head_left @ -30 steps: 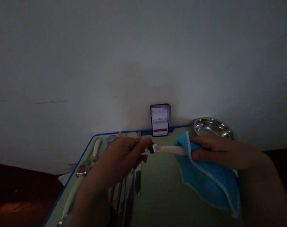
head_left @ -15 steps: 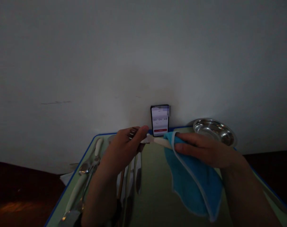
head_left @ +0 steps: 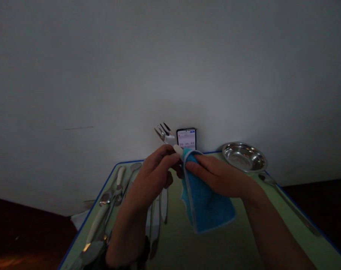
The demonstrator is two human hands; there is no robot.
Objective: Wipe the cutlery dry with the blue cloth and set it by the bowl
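My left hand (head_left: 156, 174) is closed around the white handle of a metal fork (head_left: 165, 134), whose tines point up and away above my fingers. My right hand (head_left: 218, 175) pinches a blue cloth (head_left: 205, 204) against the fork's handle, the two hands touching over the middle of the mat. The cloth hangs down from my right fingers over the green mat (head_left: 238, 240).
Several spoons, knives and other cutlery (head_left: 114, 195) lie in a row on the mat's left side. A steel bowl (head_left: 245, 156) stands at the back right, with a long utensil (head_left: 288, 204) along the right edge. A phone (head_left: 186, 138) leans on the wall.
The fork has swung from lying sideways to tines-up. Both hands have drawn together, and the cloth has slid along the handle toward my left hand.
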